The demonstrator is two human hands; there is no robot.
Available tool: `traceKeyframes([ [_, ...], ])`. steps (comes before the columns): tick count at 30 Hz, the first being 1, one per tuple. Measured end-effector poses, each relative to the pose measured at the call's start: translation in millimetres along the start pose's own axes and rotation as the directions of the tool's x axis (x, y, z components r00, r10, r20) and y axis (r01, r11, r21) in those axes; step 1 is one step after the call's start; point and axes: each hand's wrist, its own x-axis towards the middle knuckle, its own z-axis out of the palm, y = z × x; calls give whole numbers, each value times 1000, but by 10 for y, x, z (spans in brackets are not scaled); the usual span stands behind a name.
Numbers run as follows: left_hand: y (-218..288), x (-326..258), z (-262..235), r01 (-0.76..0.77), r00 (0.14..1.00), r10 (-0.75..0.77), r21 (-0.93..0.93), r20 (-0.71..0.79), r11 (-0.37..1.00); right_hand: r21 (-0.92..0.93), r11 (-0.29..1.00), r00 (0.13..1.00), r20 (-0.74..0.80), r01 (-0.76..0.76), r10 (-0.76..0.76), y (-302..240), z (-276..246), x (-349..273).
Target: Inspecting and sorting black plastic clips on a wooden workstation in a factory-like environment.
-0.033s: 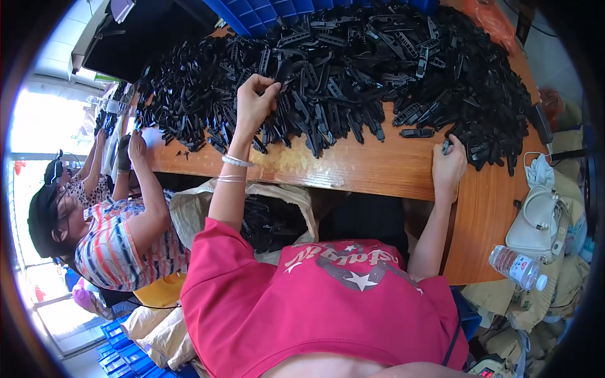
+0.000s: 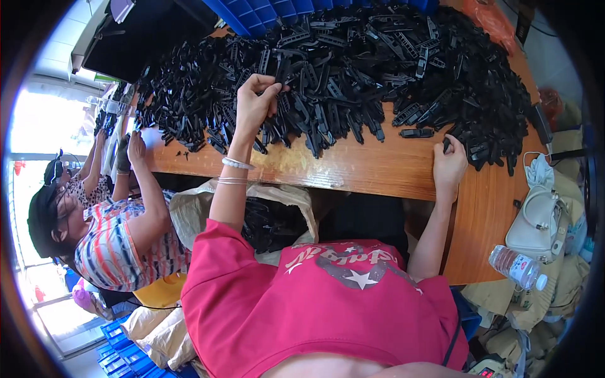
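The left hand (image 2: pixel 255 107) is at the upper centre of the frame, over the near edge of a broad heap of slim black plastic parts (image 2: pixel 340 88). Thumb and forefinger are drawn together at the tips, pinching what appears to be a long, smooth black part (image 2: pixel 283 70). This part points toward the top of the frame, roughly in line with the forearm; its far end is hard to separate from the dark heap behind.

The right hand (image 2: pixel 450 165) is at right of centre, low over the orange-brown wooden tabletop (image 2: pixel 391 165). Its fingers are curled and nearly closed, with a small dark piece (image 2: pixel 447 146) between thumb and forefinger. The shape of that piece is mostly covered.

Governing relation: the long part is up and to the left of the right hand, well apart from it; the left hand is the nearer and has hold of it. A single oblong black part (image 2: pixel 416 133) lies flat on the wood, just left of and slightly above the right hand, untouched, its long axis running nearly across the frame.

A blue plastic crate (image 2: pixel 265 17) stands at the top edge, behind the heap.
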Motion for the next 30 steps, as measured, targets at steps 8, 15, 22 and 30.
traceKeyframes([
  [8, 480, -295, 600, 120, 948, -107, -28, 301, 992, 814, 550, 939, 312, -187, -143, -834, -112, -109],
  [15, 725, -480, 848, 29, 857, -30, 10, 514, 1000, 917, 399, 904, 185, -17, -386, -1232, -28, -113],
  [22, 669, -578, 924, -300, 851, 205, 126, 483, 946, 877, 472, 938, 88, 86, -335, -1271, -70, -146],
  [30, 680, -669, 936, -297, 852, 195, 143, 486, 944, 899, 437, 909, 150, 39, -389, -1098, 10, -182],
])
